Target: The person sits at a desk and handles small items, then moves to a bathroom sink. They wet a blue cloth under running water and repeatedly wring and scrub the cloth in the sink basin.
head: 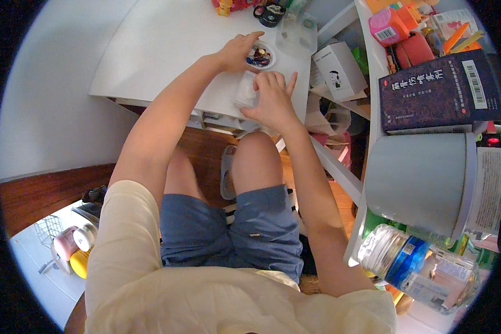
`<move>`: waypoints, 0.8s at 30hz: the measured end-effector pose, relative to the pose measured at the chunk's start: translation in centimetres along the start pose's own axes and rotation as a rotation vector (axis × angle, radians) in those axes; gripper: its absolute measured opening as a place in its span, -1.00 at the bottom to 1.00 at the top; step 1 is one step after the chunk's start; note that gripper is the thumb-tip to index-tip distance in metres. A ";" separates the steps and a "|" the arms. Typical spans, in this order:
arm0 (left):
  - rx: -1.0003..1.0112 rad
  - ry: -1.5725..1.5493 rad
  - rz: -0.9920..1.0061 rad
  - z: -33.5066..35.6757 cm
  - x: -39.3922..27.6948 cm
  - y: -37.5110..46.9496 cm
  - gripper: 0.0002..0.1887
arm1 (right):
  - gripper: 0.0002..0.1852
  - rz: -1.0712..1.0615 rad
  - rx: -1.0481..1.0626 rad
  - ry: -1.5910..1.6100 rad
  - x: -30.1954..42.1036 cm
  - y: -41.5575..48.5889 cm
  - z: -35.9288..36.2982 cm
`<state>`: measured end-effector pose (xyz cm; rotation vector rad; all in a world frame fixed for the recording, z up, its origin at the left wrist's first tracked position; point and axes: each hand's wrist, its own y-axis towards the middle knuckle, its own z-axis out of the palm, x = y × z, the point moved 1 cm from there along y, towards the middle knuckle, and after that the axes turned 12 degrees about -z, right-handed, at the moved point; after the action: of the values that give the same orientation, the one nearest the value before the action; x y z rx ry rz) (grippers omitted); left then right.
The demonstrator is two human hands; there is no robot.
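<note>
On the white desk (167, 46) stands a small round white dish (273, 52) with several small shiny pieces (259, 57) in it, dark, red and gold. My left hand (236, 51) spans the dish's left side, with the index finger over the far rim and the thumb by the near rim. Closer to me, my right hand (273, 95) holds a clear plastic box (245, 91) between thumb and fingers near the desk's front edge. Something whitish shows through its walls, too blurred to name. The little finger of that hand sticks out to the right.
Behind the dish are a clear plastic container (294, 35) and a black cup-shaped holder (270, 16). A white box (339, 72) stands right of the desk. The shelf at right carries a dark printed box (438, 92), a grey bin (415, 181) and a clear jar (438, 271).
</note>
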<state>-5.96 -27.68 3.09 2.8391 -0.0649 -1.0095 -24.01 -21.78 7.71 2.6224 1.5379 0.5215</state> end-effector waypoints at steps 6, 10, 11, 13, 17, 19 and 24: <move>0.059 -0.148 0.137 0.1 0.2 0.2 0.12 | -0.37 -0.023 -0.048 -0.065 0.4 -0.3 -0.1; 0.031 -0.242 0.099 -0.5 1.4 -0.8 0.02 | -0.29 0.072 -0.167 0.019 0.1 -2.1 -0.5; 0.038 -0.265 0.061 -0.7 1.8 -1.1 -0.04 | -0.26 0.119 -0.229 0.080 -0.1 -2.8 -0.7; 0.073 -0.366 -0.047 -0.8 2.3 -1.1 -0.17 | -0.17 0.206 -0.286 0.163 -0.3 -4.3 -0.9; 0.059 -0.610 -0.243 0.3 1.9 -0.5 -0.42 | -0.01 0.303 -0.254 0.185 0.0 -6.7 -0.2; -0.055 -0.619 -0.272 0.9 1.3 -0.7 -0.51 | 0.02 0.301 -0.271 0.165 0.0 -7.1 0.4; -0.471 -0.576 -0.408 0.5 -1.5 -5.3 -0.60 | -0.03 0.249 -0.385 0.170 -1.3 -6.8 1.5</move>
<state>-7.42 -22.39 2.93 2.1046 0.6291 -1.6338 -29.84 -19.28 4.49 2.5213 1.0164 0.9725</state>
